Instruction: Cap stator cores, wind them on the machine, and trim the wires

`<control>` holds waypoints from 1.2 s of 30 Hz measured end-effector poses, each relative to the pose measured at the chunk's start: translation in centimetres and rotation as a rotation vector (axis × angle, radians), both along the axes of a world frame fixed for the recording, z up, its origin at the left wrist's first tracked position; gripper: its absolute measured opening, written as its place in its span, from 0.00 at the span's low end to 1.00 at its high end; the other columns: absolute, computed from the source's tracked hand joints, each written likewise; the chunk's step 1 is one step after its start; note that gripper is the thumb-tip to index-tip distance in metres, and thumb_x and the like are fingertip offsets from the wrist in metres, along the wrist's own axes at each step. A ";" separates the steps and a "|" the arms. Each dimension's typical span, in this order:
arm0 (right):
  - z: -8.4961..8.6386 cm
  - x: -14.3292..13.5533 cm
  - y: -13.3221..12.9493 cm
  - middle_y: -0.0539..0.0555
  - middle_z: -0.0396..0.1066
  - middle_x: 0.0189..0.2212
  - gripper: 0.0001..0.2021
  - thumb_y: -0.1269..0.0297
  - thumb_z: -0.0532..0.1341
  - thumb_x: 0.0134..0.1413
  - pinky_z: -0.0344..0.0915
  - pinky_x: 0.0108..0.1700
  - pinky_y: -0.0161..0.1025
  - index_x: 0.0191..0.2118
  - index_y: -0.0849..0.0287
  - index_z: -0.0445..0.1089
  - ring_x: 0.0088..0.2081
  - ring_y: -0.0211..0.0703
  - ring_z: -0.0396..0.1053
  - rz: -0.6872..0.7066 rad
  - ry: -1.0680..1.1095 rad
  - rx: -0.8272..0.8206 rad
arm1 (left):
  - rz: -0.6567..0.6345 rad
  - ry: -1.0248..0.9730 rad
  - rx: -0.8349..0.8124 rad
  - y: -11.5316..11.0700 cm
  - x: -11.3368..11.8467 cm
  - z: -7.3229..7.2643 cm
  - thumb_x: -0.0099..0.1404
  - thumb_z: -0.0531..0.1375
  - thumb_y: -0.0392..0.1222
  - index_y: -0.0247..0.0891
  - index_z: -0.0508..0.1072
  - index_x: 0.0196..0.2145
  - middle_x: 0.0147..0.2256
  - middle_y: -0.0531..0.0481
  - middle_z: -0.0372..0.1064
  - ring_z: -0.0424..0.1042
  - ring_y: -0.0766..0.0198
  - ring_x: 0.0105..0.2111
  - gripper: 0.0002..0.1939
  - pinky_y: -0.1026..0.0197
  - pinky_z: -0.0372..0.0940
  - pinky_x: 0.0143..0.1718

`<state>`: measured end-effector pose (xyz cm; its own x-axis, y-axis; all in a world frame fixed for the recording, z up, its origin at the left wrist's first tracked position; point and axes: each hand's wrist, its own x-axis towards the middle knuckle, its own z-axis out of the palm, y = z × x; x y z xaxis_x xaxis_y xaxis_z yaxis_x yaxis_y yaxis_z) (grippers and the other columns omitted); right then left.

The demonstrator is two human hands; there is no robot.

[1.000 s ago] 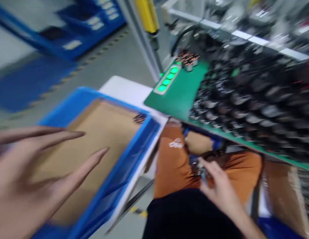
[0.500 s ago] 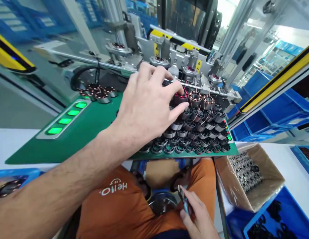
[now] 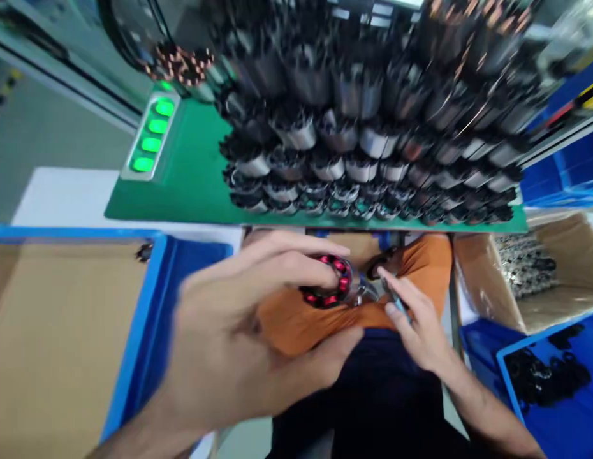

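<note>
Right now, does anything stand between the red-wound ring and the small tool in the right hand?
Nothing visible stands in the way. Between the red-wound ring, held by the left hand, and the small tool in the right hand is open space; the orange trousers seen there appear to lie lower.

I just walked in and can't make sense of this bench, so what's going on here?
A seated person has both hands busy over their lap. The left hand has a red-wound ring at its fingers, while the right hand holds a small blue-handled tool, apart from the ring. Beyond them, rows of dark cores stand on a green work surface, and a blue tray sits to the person's left.
</note>
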<state>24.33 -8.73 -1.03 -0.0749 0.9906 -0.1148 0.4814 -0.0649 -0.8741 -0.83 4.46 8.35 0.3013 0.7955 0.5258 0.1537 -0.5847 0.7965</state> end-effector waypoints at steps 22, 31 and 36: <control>2.9 -3.1 1.0 0.55 0.85 0.60 0.34 0.71 0.62 0.80 0.84 0.58 0.48 0.84 0.41 0.68 0.52 0.47 0.80 0.187 0.148 0.045 | 0.148 0.189 0.105 -4.0 -1.6 -6.1 0.70 0.81 0.44 0.44 0.79 0.37 0.40 0.54 0.87 0.87 0.64 0.36 0.14 0.62 0.81 0.33; 2.3 -3.8 1.2 0.54 0.88 0.65 0.36 0.80 0.61 0.72 0.87 0.58 0.44 0.78 0.45 0.77 0.55 0.46 0.90 0.145 0.173 0.153 | 0.160 0.152 0.066 -4.2 -1.6 -6.4 0.71 0.81 0.49 0.49 0.78 0.37 0.41 0.55 0.86 0.86 0.62 0.36 0.15 0.59 0.80 0.30; 2.5 -3.3 1.8 0.52 0.82 0.41 0.30 0.71 0.68 0.72 0.80 0.41 0.41 0.76 0.50 0.79 0.35 0.42 0.75 0.024 -0.024 0.081 | 0.018 -0.148 -0.311 -4.6 -1.9 -7.7 0.70 0.81 0.46 0.45 0.83 0.43 0.46 0.49 0.86 0.87 0.59 0.42 0.12 0.59 0.81 0.36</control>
<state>21.00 -6.90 1.45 -0.0969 0.9946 -0.0364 0.5026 0.0173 -0.8643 -2.70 -0.13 0.64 0.2243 0.9290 0.2945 0.0316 -0.3089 0.9506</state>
